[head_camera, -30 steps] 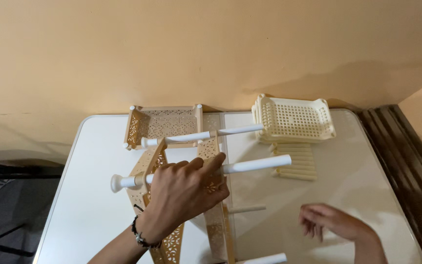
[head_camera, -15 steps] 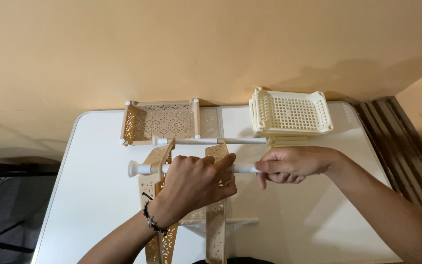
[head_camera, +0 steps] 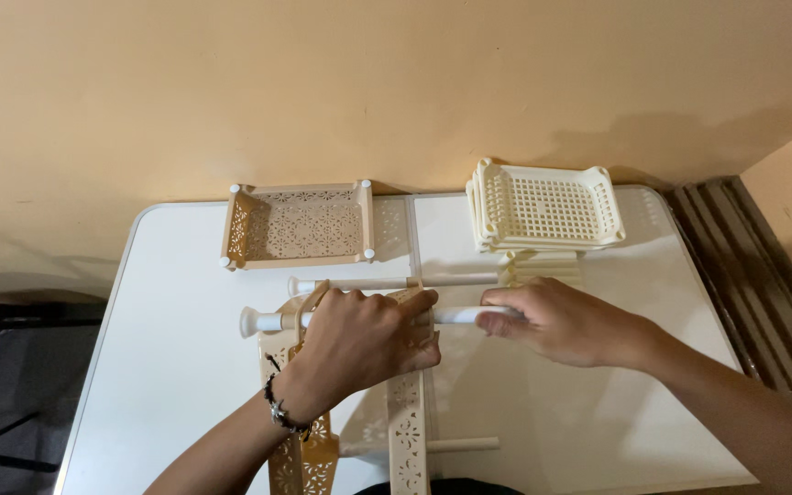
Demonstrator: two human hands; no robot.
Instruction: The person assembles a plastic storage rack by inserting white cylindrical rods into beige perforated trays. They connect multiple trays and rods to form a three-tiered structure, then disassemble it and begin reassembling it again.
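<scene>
Left hand clamped on rack, right hand clamped on white pole (trays behind, on bench).

Single head-worn view, steeply down and close over the white table, facing the wall.

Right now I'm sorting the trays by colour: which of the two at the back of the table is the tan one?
The tan tray at the back left, lying alone; the cream one at the back right tops a stack.
</scene>
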